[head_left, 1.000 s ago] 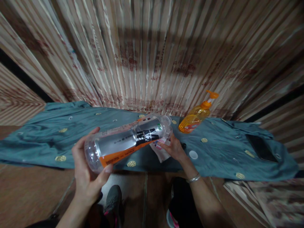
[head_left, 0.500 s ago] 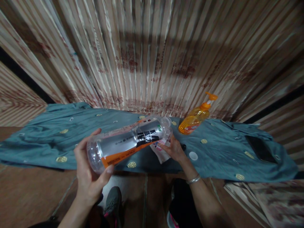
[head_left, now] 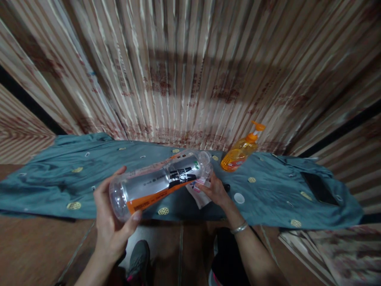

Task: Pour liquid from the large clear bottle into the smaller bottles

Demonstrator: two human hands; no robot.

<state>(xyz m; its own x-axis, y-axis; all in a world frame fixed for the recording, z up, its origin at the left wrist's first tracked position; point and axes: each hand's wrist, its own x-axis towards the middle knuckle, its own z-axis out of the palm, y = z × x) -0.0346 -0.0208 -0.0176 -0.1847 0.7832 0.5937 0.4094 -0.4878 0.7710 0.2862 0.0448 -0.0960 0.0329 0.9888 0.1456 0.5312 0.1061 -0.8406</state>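
teal cloth (head_left: 268,198) spread wide | orange pump bottle (head_left: 238,155) on it at back | white cap (head_left: 239,198) on cloth | dark phone (head_left: 319,187) at right | striped curtain (head_left: 190,71) behind

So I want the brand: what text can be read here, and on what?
Nothing reads clearly.
Label of the clear bottle: bold black characters, blurred.
Its orange stripe: print too small.
Label of the orange pump bottle: blurred.
On the wall panels: reddish stamps, blurred.

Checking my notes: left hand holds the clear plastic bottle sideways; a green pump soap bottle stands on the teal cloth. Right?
Head view: the pump soap bottle on the teal cloth is orange, not green. The left hand does hold the clear plastic bottle sideways.
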